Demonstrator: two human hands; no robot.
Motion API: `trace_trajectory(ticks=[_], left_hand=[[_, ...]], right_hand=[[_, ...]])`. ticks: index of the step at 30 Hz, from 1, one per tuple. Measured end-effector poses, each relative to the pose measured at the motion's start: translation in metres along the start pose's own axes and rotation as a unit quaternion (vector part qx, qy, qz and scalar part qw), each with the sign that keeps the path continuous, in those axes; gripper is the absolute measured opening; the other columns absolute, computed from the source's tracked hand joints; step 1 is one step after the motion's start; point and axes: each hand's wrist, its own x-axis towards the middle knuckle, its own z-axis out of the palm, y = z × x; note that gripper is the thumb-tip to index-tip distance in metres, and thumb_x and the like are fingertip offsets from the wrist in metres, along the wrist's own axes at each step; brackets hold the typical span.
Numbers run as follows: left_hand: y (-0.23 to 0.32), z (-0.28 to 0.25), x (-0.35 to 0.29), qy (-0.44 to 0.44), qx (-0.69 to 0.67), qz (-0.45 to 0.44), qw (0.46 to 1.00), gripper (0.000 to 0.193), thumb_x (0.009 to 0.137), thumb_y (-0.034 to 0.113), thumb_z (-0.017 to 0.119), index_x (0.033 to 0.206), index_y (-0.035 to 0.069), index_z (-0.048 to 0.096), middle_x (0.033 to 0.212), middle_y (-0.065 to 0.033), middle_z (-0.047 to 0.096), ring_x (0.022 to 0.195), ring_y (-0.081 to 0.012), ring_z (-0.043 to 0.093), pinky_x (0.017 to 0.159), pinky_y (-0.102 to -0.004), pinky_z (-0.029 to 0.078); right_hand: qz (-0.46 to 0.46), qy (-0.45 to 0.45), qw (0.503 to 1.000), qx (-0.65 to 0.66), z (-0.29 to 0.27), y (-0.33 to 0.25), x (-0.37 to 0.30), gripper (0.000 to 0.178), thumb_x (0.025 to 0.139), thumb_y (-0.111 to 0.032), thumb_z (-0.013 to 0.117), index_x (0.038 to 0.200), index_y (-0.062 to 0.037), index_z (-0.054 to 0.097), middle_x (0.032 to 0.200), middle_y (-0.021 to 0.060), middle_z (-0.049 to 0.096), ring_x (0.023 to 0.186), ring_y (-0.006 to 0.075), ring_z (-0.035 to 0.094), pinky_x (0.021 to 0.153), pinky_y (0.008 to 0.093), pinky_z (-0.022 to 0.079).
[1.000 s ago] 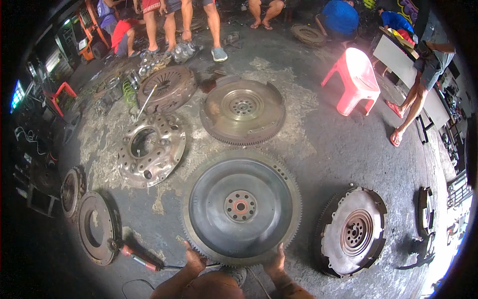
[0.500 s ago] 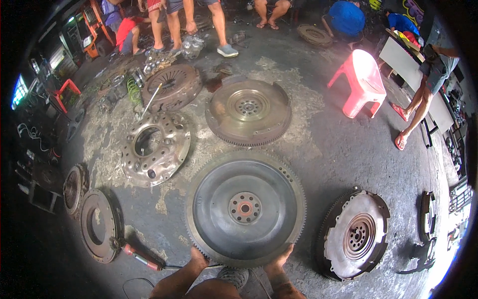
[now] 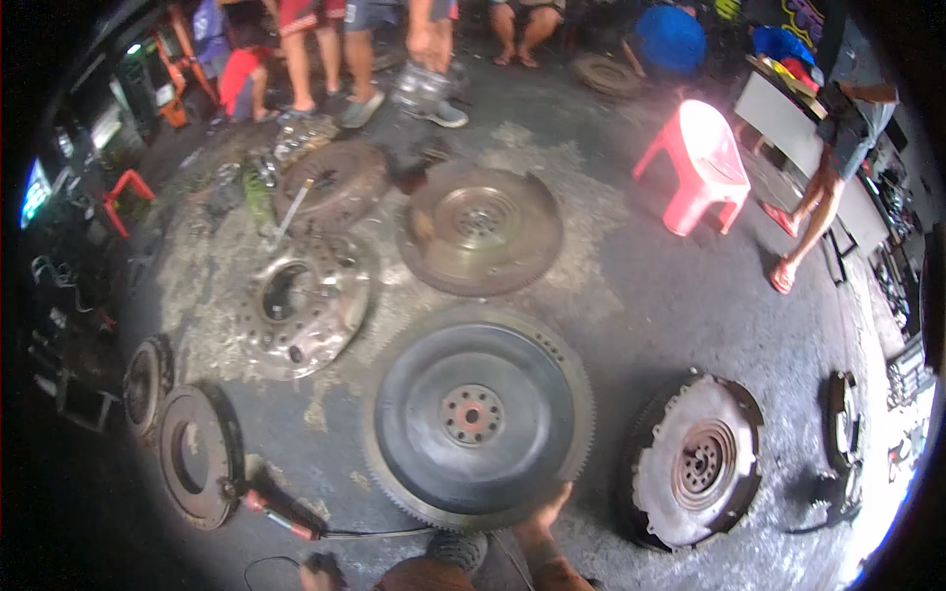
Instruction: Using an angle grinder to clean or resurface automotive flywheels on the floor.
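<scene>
A large grey flywheel [image 3: 414, 394] with a toothed rim and a reddish hub lies in front of me. My right hand [image 3: 544, 512] holds its near right edge, thumb on the rim; the other fingers are mostly hidden. Low at the picture's bottom edge is my left hand [image 3: 320, 571], apart from the flywheel and smeared by motion, so its fingers do not read clearly. Between the left hand and the flywheel lies a red-handled tool [image 3: 281, 514] with a dark cable. My shoe [image 3: 459, 549] shows just below the flywheel.
Beyond stand a second flywheel [image 3: 532, 241], a clutch cover [image 3: 325, 340] and a rusty pressure plate [image 3: 345, 182]. At left lies a metal ring [image 3: 169, 458]; at right, a notched flywheel [image 3: 655, 483]. A pink plastic chair [image 3: 695, 163] stands farther off. Several people are at the back.
My left hand has let go of the flywheel's near left edge and moved down and left. The right hand stays on the rim. A person at the back has stepped, carrying a metal part.
</scene>
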Motion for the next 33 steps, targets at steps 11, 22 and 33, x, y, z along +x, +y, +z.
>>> trace_trajectory(ticks=[11,22,33], left_hand=[[-0.057,0.174,0.114,-0.313,-0.269,-0.275,0.868,0.082,0.096,0.062,0.033,0.118,-0.014,0.053,0.114,-0.0291,0.061,0.110,-0.0428,0.057,0.095,-0.0542,0.048],[0.028,0.212,0.053,-0.234,-0.305,-0.247,0.890,0.079,0.094,0.061,0.035,0.142,-0.001,0.031,0.140,-0.0228,0.041,0.126,-0.0405,0.044,0.104,-0.0571,0.039],[0.022,0.198,0.049,-0.374,-0.436,-0.213,0.790,0.098,0.083,0.083,0.025,0.153,0.015,0.014,0.158,-0.0121,0.017,0.143,-0.0375,0.021,0.114,-0.0579,0.024]], right_hand=[[-0.024,0.007,0.999,0.031,0.020,-0.019,-0.019,0.075,0.095,-0.064,0.033,0.148,-0.0112,0.029,0.150,0.0080,0.030,0.137,0.0301,0.029,0.114,0.0443,0.024],[-0.029,0.015,0.998,0.044,0.018,-0.019,-0.020,0.081,0.093,-0.067,0.036,0.151,-0.0117,0.024,0.156,0.0108,0.023,0.141,0.0331,0.025,0.115,0.0468,0.021],[-0.003,-0.043,0.997,0.066,0.015,-0.012,-0.015,0.077,0.094,-0.067,0.030,0.150,-0.0141,0.027,0.153,0.0061,0.029,0.139,0.0292,0.028,0.115,0.0441,0.022]])
